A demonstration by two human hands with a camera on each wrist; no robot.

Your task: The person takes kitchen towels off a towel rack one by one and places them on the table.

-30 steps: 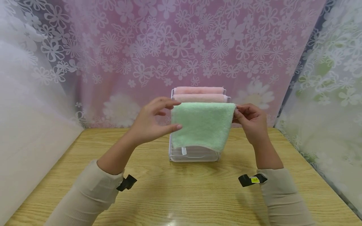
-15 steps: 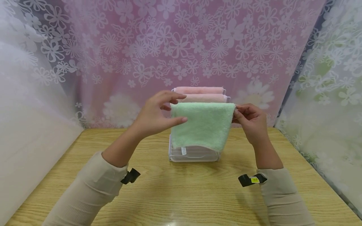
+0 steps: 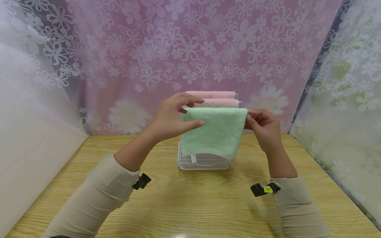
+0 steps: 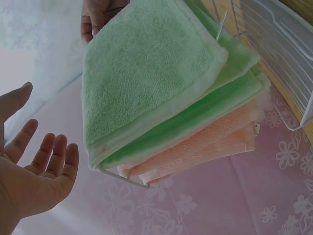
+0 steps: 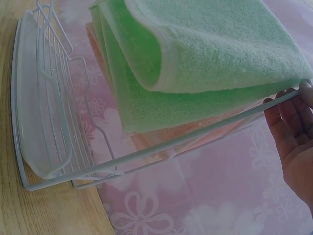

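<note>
A light green towel [image 3: 214, 132] hangs folded over the front bar of a white wire rack [image 5: 161, 145]. Behind it in the head view are a pale peach towel [image 3: 223, 103] and a pink towel [image 3: 211, 95]. At the green towel's upper right corner, my right hand [image 3: 265, 129] pinches the top end of the rack's side wire, thumb and fingers right beside the cloth. My left hand [image 3: 172, 119] holds nothing; its spread thumb and fingers overlap the towel's upper left in the head view. The left wrist view shows a gap between that hand and the towel.
The rack's base carries a translucent tray [image 3: 205, 165] and stands on a wood-grain table [image 3: 190, 205]. A pink flowered curtain [image 3: 208, 49] hangs behind, with pale sheets on both sides.
My left hand has moved right and slightly up, from beside the green towel's left edge to over its upper left part. The right hand and the towels stay where they were.
</note>
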